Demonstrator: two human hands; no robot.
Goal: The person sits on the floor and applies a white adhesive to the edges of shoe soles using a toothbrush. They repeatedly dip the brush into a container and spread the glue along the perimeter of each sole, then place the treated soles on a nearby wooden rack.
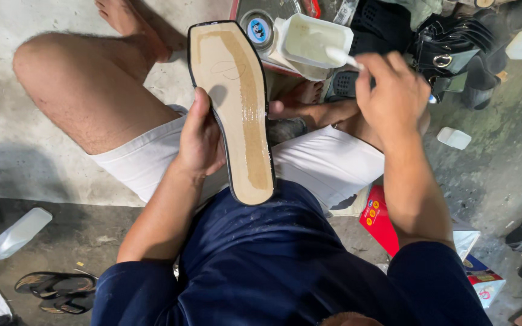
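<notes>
Sole gripped in left hand; right hand holds brush w/ tip over glue tub; bottle, sandals on floor nearby.

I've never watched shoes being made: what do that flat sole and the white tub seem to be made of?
The sole looks like tan fibreboard or leather with a thin black edge; a shiny wet strip along it suggests fresh glue. The white tub looks like matte, slightly see-through plastic, smeared inside. The left hand holds the sole; the right hand holds a white-handled brush at the tub.
</notes>
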